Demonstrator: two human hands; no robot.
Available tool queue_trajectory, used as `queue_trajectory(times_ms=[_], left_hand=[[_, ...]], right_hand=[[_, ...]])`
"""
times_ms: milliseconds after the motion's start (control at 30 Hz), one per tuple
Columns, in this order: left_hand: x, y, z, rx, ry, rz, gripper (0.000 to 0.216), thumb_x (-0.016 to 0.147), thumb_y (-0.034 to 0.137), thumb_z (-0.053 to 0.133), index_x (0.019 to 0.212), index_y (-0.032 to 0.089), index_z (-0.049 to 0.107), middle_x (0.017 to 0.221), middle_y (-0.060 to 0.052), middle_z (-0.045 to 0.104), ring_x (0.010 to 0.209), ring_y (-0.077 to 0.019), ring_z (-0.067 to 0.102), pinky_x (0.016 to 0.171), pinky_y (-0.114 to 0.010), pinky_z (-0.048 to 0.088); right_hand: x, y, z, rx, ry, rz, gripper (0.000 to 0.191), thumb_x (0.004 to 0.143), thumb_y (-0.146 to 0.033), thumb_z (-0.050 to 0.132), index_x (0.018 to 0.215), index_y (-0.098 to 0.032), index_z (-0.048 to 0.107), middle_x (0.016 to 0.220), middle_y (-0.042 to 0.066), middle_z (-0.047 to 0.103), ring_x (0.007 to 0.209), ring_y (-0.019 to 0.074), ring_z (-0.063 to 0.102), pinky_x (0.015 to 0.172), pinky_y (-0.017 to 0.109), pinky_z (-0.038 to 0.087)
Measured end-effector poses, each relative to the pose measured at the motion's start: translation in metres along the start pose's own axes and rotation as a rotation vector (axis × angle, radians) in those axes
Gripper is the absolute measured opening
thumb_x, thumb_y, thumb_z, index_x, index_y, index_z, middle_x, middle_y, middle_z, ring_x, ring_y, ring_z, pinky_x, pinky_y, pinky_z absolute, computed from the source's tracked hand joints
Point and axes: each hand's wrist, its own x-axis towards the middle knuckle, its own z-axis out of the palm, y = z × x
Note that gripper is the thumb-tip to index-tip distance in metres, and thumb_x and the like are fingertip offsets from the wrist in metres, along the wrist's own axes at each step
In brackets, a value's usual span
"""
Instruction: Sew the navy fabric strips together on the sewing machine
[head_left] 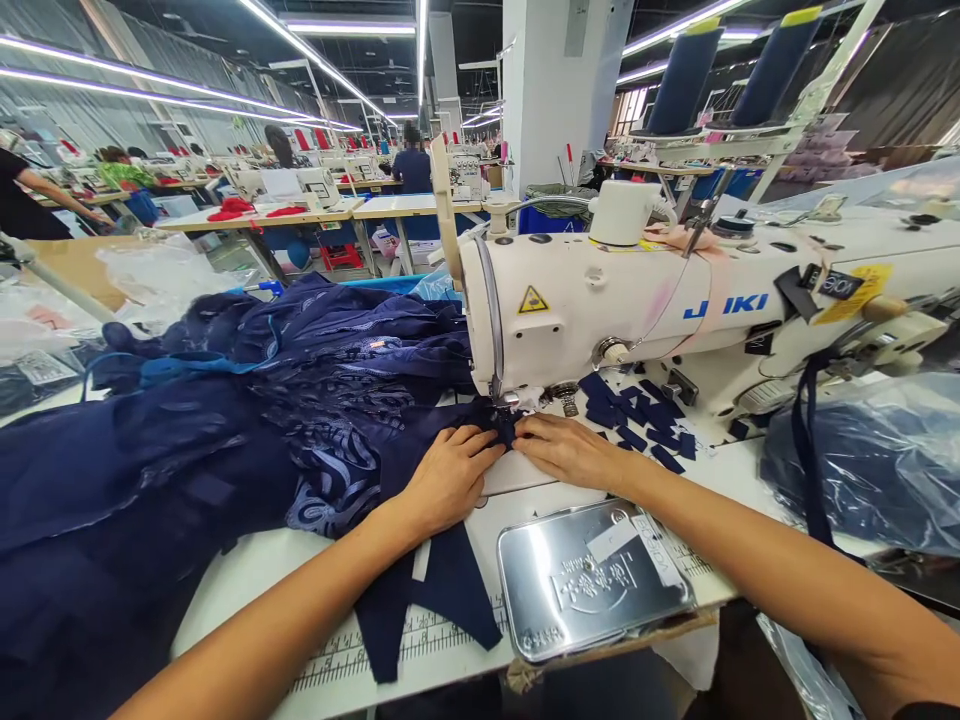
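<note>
My left hand (454, 472) presses down on a navy garment (427, 435) just left of the needle area, its fingers close together on the cloth. At the right of the same spot, my right hand (562, 448) pinches the garment's edge with bent fingertips. The white sewing machine (570, 310) stands over this cloth; its presser foot (510, 400) is close beyond my fingertips. What lies directly under the needle is hard to make out. A navy strip of fabric (450, 585) hangs below my left wrist toward the table's front edge.
Small navy fabric pieces (637, 415) lie scattered right of the needle. A silver tin lid (592, 575) with labels sits at the front edge. More navy garments (150, 450) pile up at left. A plastic-wrapped bundle (870, 460) is at right. Thread cones (682, 80) stand above.
</note>
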Motion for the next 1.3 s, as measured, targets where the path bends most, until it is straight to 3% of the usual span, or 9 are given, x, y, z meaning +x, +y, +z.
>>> queue_trajectory(times_ms=[800,1067,1200,1300], left_hand=[[0.010,-0.011,0.001,-0.024,-0.006,-0.005,0.048,0.071,0.002,0.043,0.114,0.018,0.057,0.120,-0.005,0.055,0.108,-0.0229,0.047,0.085,-0.039,0.043],[0.018,-0.021,0.002,-0.030,-0.012,-0.016,0.048,0.071,0.002,0.041,0.113,0.019,0.058,0.121,-0.004,0.055,0.110,-0.0226,0.046,0.087,-0.040,0.042],[0.025,-0.027,0.001,-0.050,-0.007,-0.008,0.048,0.069,0.001,0.040,0.109,0.019,0.060,0.119,-0.003,0.056,0.108,-0.0215,0.047,0.087,-0.038,0.043],[0.029,-0.030,0.002,-0.032,0.015,-0.003,0.045,0.070,0.002,0.041,0.108,0.019,0.060,0.116,-0.003,0.058,0.104,-0.0219,0.048,0.083,-0.037,0.044]], right_hand=[[0.005,-0.003,0.005,-0.070,-0.024,0.072,0.024,0.089,-0.016,0.037,0.089,-0.010,0.061,0.094,0.011,0.056,0.087,0.0191,0.053,0.076,0.033,0.051],[0.003,0.005,0.012,-0.068,0.030,0.075,0.022,0.085,-0.020,0.045,0.099,-0.011,0.060,0.101,0.013,0.058,0.089,0.0200,0.056,0.077,0.034,0.052],[0.003,0.009,0.008,0.000,-0.002,0.147,0.024,0.083,-0.020,0.049,0.102,-0.012,0.059,0.107,0.012,0.059,0.096,0.0200,0.057,0.079,0.032,0.051],[0.010,0.013,0.006,0.042,-0.062,0.321,0.022,0.083,-0.018,0.049,0.102,-0.013,0.061,0.099,0.009,0.063,0.092,0.0184,0.059,0.081,0.031,0.049]])
